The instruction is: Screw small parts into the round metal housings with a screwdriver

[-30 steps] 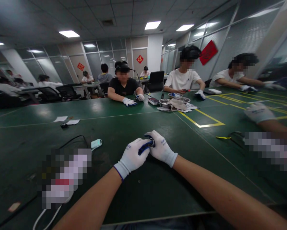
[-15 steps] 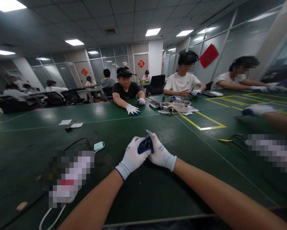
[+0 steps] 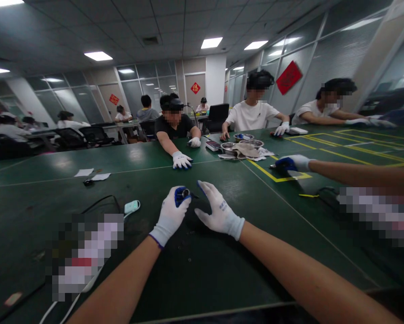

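Note:
My left hand [image 3: 171, 211], in a white glove with blue palm, is closed around a small dark object with a shiny round metal rim [image 3: 186, 193]. Most of that object is hidden by the fingers, and its kind cannot be made out. To its right, my right hand [image 3: 218, 208] is gloved alike and open, thumb and fingers spread towards the left hand without touching it. A thin dark tip pokes out between the two hands; what it belongs to is unclear. Tiny ring-like bits [image 3: 189, 259] lie on the green tabletop [image 3: 137, 279] below the hands.
A blurred power strip [image 3: 90, 256] with cables lies at left, beside a pale green tag [image 3: 132, 206]. Another strip [image 3: 377, 211] lies at right. A co-worker's gloved hand [image 3: 292, 164] reaches in from the right. Metal bowls [image 3: 229, 149] with a cloth [image 3: 247, 150] stand farther back.
My hands, earlier together around the dark object, have come apart. The left keeps the object and has moved left; the right has opened. The co-worker's hand at right has moved further in.

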Available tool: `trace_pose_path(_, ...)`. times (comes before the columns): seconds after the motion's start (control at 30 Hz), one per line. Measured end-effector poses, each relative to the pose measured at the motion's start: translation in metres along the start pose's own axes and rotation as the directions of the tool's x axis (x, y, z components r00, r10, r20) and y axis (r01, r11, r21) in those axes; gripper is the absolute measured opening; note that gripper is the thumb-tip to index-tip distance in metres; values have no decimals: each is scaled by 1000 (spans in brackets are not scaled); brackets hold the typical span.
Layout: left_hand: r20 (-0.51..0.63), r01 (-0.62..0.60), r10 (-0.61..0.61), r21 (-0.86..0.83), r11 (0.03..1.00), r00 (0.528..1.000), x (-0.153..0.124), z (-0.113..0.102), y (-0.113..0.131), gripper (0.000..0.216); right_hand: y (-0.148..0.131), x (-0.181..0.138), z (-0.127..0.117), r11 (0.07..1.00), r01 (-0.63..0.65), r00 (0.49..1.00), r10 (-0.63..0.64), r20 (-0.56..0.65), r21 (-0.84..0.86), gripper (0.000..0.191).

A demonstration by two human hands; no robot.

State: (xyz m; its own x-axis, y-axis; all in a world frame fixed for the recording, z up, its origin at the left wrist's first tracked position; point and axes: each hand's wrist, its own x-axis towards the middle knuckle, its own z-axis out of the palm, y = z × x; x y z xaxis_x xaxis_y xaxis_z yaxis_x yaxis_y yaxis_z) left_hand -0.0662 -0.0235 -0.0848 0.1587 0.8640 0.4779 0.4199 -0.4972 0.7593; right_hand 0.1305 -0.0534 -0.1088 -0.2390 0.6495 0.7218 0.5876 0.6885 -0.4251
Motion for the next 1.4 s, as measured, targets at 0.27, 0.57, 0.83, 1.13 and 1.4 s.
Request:
trace_pose_path(0.27,23,-121,120,337,934,993,12,-8,-27,43,7,1,4,990,-120,989,125,76,-70,57)
trace_pose_path(0.57,272,-226,108,455,861,956,8,-1,-28,44,5,2,2,990,-106,986,117,120,-97,49)
trace_pose_path(0.83,252,-264,188,317,911,949,5,-3,-24,44,5,4,2,994,-81,993,87,74,-76,45)
trace_pose_path(1.13,113,-72,14,531,845,994,6,-2,-21,38,4,7,0,990,-99,994,102,31,-96,40)
trace_pose_path(1.4,220,-80,-71,609,789,973,24,14,-20,54,2,8,2,989,-119,991,124,48,-90,36)
